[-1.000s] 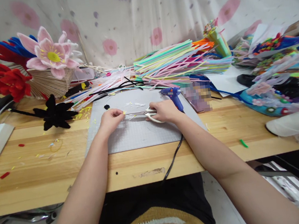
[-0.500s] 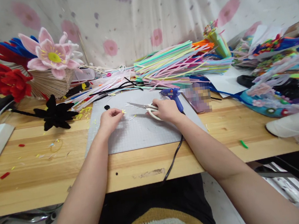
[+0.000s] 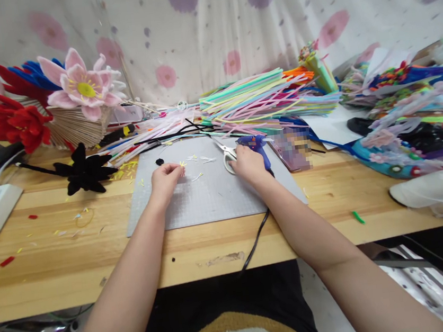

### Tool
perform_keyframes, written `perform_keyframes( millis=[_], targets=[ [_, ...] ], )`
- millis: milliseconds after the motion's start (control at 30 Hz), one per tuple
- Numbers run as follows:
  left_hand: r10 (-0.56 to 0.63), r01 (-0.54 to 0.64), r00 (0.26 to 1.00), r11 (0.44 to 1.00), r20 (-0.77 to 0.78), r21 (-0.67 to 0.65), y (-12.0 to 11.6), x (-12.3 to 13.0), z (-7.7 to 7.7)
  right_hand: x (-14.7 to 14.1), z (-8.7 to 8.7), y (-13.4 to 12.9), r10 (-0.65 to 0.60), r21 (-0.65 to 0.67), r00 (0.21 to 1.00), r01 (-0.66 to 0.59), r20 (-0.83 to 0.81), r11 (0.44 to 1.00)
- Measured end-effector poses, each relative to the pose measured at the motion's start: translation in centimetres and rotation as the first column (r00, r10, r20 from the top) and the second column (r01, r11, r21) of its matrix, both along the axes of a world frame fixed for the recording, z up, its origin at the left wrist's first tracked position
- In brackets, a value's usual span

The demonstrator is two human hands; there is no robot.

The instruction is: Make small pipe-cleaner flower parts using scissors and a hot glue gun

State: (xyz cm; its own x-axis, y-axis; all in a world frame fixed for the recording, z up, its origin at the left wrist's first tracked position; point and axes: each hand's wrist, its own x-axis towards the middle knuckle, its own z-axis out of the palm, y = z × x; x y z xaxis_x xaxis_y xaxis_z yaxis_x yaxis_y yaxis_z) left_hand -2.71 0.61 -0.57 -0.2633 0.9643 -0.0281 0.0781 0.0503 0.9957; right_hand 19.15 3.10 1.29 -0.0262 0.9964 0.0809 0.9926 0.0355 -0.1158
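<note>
My left hand [image 3: 166, 184] pinches a small bunch of yellow-tipped strands [image 3: 182, 165] between thumb and fingertips, just above the grey cutting mat [image 3: 210, 204]. A short distance to the right, my right hand [image 3: 250, 163] has its fingers at the white handles of a pair of scissors [image 3: 227, 157]. The blades point away, up and to the left, and part of the handles is hidden by the fingers. Just behind this hand lies a blue glue gun [image 3: 257, 143]. Between the hands, small white and yellow clippings [image 3: 207, 160] are scattered on the mat.
To the left lies a black fuzzy flower [image 3: 84, 170], with pink and red flowers [image 3: 85, 90] behind it. Bundled pastel pipe cleaners [image 3: 246, 99] line the back. A phone [image 3: 291, 150] rests by the mat's right edge; a black cord [image 3: 257, 239] crosses the table's front edge.
My right hand has moved slightly right with the scissors, and their blades have swung from pointing left toward pointing away. My left hand keeps its pinch on the yellow-tipped bunch.
</note>
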Motion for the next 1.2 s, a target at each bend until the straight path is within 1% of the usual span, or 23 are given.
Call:
perform_keyframes(
  millis=[67, 133, 167, 233, 267, 333, 400, 433, 500, 600, 733, 800, 867, 933, 1000, 1100, 1200],
  targets=[
    [-0.002, 0.002, 1.000, 1.000, -0.028, -0.001, -0.1, 0.0, 0.0, -0.1, 0.0, 0.0, -0.004, 0.010, 1.000, 0.004, 0.017, 1.000],
    [-0.004, 0.004, 1.000, 1.000, -0.028, -0.003, -0.2, 0.1, 0.2, -0.3, 0.2, -0.2, 0.018, 0.075, 1.000, -0.018, 0.005, 0.997],
    [-0.006, 0.005, 1.000, 1.000, -0.017, -0.005, -0.2, 0.1, 0.2, -0.5, 0.4, -0.4, 0.054, 0.123, 0.998, -0.051, -0.021, 0.991],
    [-0.010, 0.010, 1.000, 1.000, 0.019, -0.013, -0.2, 0.2, 0.4, -1.0, 0.7, -0.6, 0.196, 0.197, 0.973, -0.169, -0.122, 0.966],
    [-0.011, 0.012, 0.999, 1.000, 0.036, -0.018, -0.3, 0.3, 0.5, -1.4, 0.7, -0.6, 0.286, 0.205, 0.939, -0.246, -0.194, 0.947],
    [-0.012, 0.013, 0.998, 1.000, 0.063, -0.024, -0.3, 0.4, 0.6, -2.2, 0.5, -0.5, 0.431, 0.169, 0.828, -0.396, -0.359, 0.903],
    [-0.013, 0.015, 0.996, 1.000, 0.091, -0.026, -0.3, 0.5, 0.7, -3.0, -0.3, 0.0, 0.493, 0.130, 0.717, -0.500, -0.493, 0.856],
    [-0.014, 0.017, 0.994, 1.000, 0.106, -0.026, -0.4, 0.6, 0.8, -3.4, -0.9, 0.3, 0.512, 0.127, 0.676, -0.533, -0.530, 0.836],
    [-0.014, 0.018, 0.990, 0.999, 0.137, -0.030, -0.4, 0.6, 0.9, -3.8, -1.9, 0.9, 0.542, 0.135, 0.633, -0.574, -0.552, 0.808],
    [-0.008, 0.015, 0.987, 0.999, 0.161, -0.040, -0.5, 0.8, 1.0, -4.1, -2.6, 1.3, 0.572, 0.134, 0.628, -0.604, -0.528, 0.786],
    [-0.009, 0.017, 0.988, 0.998, 0.156, -0.052, -0.4, 0.9, 0.7, -4.2, -2.2, 0.8, 0.599, 0.116, 0.665, -0.620, -0.446, 0.776],
    [0.000, 0.006, 0.995, 0.999, 0.104, -0.051, -0.2, 0.9, 0.3, -4.1, -2.0, 0.4, 0.611, 0.119, 0.675, -0.625, -0.413, 0.771],
    [0.013, -0.014, 0.999, 1.000, -0.030, -0.024, -0.2, 0.9, -0.1, -3.9, -1.7, 0.1, 0.622, 0.137, 0.667, -0.629, -0.411, 0.765],
    [0.011, -0.007, 0.981, 1.000, -0.195, 0.020, -0.2, 0.9, -0.6, -3.7, -1.6, -0.2, 0.631, 0.160, 0.633, -0.638, -0.447, 0.753],
    [-0.027, 0.043, 0.948, 0.998, -0.316, 0.042, -0.4, 1.1, -0.8, -3.4, -1.4, -0.3, 0.640, 0.178, 0.586, -0.653, -0.497, 0.736],
    [-0.087, 0.115, 0.899, 0.993, -0.428, 0.038, -0.9, 1.5, -0.8, -3.2, -1.1, -0.5, 0.653, 0.207, 0.533, -0.668, -0.538, 0.715],
    [-0.121, 0.155, 0.870, 0.987, -0.477, 0.032, -1.1, 1.8, -0.6, -3.3, -0.9, -0.5, 0.673, 0.231, 0.511, -0.678, -0.534, 0.698]
  ],
)
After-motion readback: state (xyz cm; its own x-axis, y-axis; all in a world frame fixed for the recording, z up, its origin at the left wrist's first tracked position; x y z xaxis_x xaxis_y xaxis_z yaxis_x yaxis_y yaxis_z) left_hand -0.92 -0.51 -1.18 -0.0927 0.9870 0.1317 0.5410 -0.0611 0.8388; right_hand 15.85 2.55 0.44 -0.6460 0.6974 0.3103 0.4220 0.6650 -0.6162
